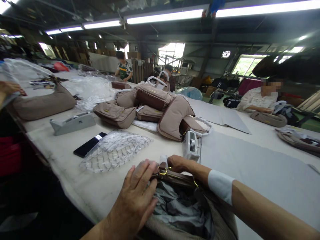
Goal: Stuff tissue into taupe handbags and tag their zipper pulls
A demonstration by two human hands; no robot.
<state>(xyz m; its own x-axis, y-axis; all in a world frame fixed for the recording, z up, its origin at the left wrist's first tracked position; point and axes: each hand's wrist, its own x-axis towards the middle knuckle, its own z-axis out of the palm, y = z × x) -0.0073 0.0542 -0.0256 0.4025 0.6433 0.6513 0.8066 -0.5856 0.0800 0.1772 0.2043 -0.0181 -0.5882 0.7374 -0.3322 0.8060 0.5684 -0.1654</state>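
Observation:
An unzipped taupe handbag [225,213] is right in front of me, its mouth facing up. Crumpled grey stuffing or lining [180,206] shows inside. My left hand [136,195] is closed over the near-left end of its rim, the fingers outside and the thumb toward the opening. Bent at the knuckles, my right hand [177,163] grips the far side of that end; its fingertips are hidden. Between the two hands sits a gold ring [163,171] with a white-wrapped strap end [163,159]. A white band [220,185] circles my right forearm.
A pile of taupe bags [152,96] lies mid-table. Nearer are a phone [87,146], clear plastic packaging [117,151] and two tape dispensers [73,123] [192,146]. A co-worker's hand [11,89] is by a bag [45,103] at left. Another person [260,98] works at right.

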